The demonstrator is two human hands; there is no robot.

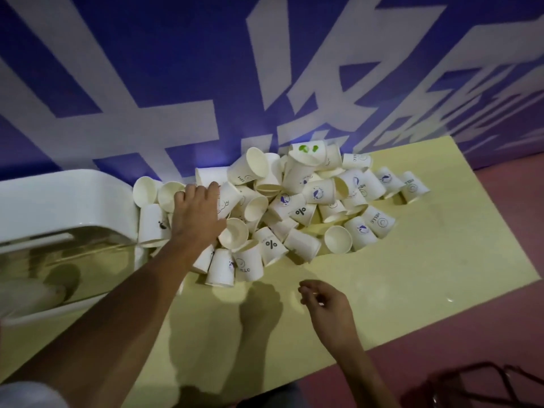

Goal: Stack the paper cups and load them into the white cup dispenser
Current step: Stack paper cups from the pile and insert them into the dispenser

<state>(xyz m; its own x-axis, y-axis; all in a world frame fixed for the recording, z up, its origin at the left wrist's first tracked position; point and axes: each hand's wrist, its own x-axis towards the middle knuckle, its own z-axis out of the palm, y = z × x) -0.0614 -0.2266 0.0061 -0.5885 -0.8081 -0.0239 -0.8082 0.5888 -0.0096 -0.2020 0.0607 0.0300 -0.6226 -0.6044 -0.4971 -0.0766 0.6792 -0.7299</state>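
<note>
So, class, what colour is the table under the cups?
The table is pale yellow, seen in the head view.

Up top, a deep blue-purple wall (182, 48) fills the view, with huge white characters (164, 92) sprawling across it. A brighter bluish glow (206, 154) sits low on the wall. Below the wall lies a pale yellow surface (412, 290), smooth and faintly glossy, catching a small glint near its right side. Soft dark shadows (206, 334) spread over its near part. Past the right end and along the near edge there is dusty pink floor (512, 231). In the bottom right corner a thin dark frame (477, 384) shows, too blurred to make out.
</note>
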